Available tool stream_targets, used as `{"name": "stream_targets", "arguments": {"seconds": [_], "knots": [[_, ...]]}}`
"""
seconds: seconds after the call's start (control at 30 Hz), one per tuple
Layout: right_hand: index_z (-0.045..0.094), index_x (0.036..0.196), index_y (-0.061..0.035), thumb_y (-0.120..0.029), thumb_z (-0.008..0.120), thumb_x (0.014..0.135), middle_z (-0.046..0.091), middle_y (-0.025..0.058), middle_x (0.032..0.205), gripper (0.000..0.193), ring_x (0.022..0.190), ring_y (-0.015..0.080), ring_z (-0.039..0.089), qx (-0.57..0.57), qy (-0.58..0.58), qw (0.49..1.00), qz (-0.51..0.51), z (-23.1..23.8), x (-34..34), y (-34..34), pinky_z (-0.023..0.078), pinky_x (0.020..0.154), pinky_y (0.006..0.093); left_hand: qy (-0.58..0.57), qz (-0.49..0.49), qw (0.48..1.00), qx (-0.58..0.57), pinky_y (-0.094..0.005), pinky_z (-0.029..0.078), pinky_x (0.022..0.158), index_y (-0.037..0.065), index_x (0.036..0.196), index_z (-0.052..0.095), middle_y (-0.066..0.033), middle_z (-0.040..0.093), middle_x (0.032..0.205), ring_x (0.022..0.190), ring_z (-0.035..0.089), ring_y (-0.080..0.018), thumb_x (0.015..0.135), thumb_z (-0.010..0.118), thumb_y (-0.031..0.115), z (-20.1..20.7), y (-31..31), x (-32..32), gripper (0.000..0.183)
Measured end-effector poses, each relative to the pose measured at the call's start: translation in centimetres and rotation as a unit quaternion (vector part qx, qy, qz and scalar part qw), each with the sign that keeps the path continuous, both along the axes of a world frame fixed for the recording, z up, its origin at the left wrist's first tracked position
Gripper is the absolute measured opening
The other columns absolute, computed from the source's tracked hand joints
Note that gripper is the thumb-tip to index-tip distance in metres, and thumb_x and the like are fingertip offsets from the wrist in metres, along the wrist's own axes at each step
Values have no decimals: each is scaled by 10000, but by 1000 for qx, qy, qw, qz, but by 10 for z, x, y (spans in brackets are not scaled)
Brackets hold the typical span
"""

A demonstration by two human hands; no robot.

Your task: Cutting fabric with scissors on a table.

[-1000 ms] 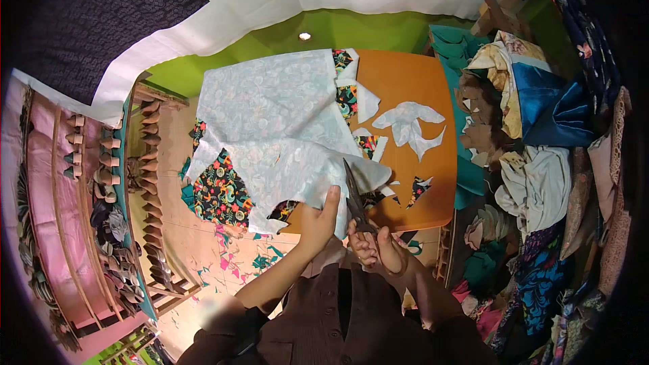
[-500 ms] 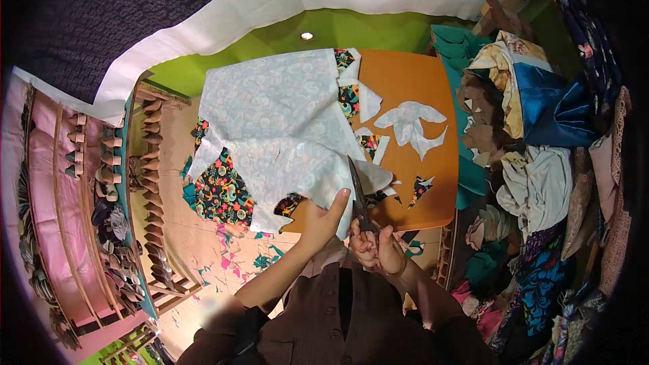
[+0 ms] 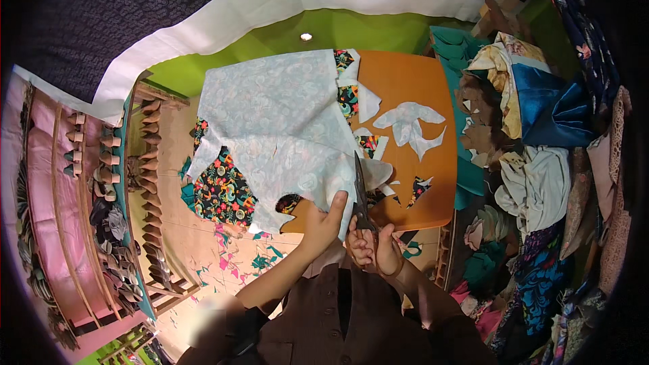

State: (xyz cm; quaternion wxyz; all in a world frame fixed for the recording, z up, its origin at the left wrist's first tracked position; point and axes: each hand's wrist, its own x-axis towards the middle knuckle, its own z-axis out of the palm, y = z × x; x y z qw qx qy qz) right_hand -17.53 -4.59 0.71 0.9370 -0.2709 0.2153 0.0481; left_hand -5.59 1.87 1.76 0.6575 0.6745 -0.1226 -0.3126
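Note:
A large sheet of fabric [image 3: 277, 108] is spread over the orange table [image 3: 399, 78], pale side up, its edges cut irregularly. Where it folds over at the lower left, the dark floral printed side [image 3: 224, 192] shows. My left hand [image 3: 326, 222] grips the near edge of the fabric, thumb on top and the other fingers hidden beneath. Just to its right, my right hand [image 3: 375, 247] is closed round the handles of dark scissors [image 3: 362, 196]. Their blades point away from me along the fabric's right edge; whether they are parted is hard to make out.
A pale leaf-shaped offcut [image 3: 410, 125] and a small floral scrap [image 3: 420, 191] lie on the table's right. Piled cloths [image 3: 534, 192] crowd the right side. Shoe lasts [image 3: 152, 182] line a rack at left, and coloured scraps [image 3: 233, 257] litter the floor.
The scissors have shifted slightly right and stand a little more upright. The fabric's near edge has moved a little with my left hand, which keeps its grip.

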Motion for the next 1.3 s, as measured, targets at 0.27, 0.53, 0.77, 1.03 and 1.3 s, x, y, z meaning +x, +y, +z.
{"name": "stream_targets", "arguments": {"seconds": [0.27, 0.53, 0.77, 1.03, 1.3], "knots": [[373, 1002, -128, -711, 373, 682, 303, -53, 690, 665, 496, 16, 212, 10, -15, 1000, 5, -6, -3, -4, 196, 423, 145, 55, -34, 998, 2, -247, 402, 547, -27, 860, 531, -26, 548, 723, 658, 500, -94, 852, 512, 216, -17, 8, -2, 243], [377, 959, -124, -707, 394, 689, 318, -56, 647, 643, 457, 11, 231, -36, 7, 999, 11, 4, -2, -5, 184, 383, 152, 30, -32, 999, -2, -249, 404, 560, -13, 897, 527, -28, 542, 744, 663, 494, -102, 856, 507, 219, -8, 7, -2, 236], [349, 933, -71, -713, 341, 684, 277, -44, 623, 689, 453, 14, 208, -147, -2, 988, 37, 5, -7, -10, 169, 372, 153, -9, -52, 998, -19, -250, 392, 697, -8, 974, 497, -32, 528, 862, 792, 478, -104, 843, 529, 211, -1, 9, 3, 257], [377, 1027, -94, -710, 393, 684, 318, -50, 669, 706, 503, 13, 260, -145, -7, 988, 57, 5, -8, -23, 207, 431, 140, -38, -122, 990, 51, -244, 402, 612, -3, 873, 550, -4, 539, 761, 693, 478, -89, 824, 559, 263, 1, 22, 19, 270], [372, 995, -105, -730, 385, 659, 287, -70, 661, 710, 492, 1, 214, -80, -48, 988, 121, 5, -10, -34, 188, 411, 133, 21, -114, 988, 103, -242, 417, 620, -1, 874, 569, -24, 568, 785, 701, 507, -100, 784, 604, 318, 2, 27, 20, 334]]}}
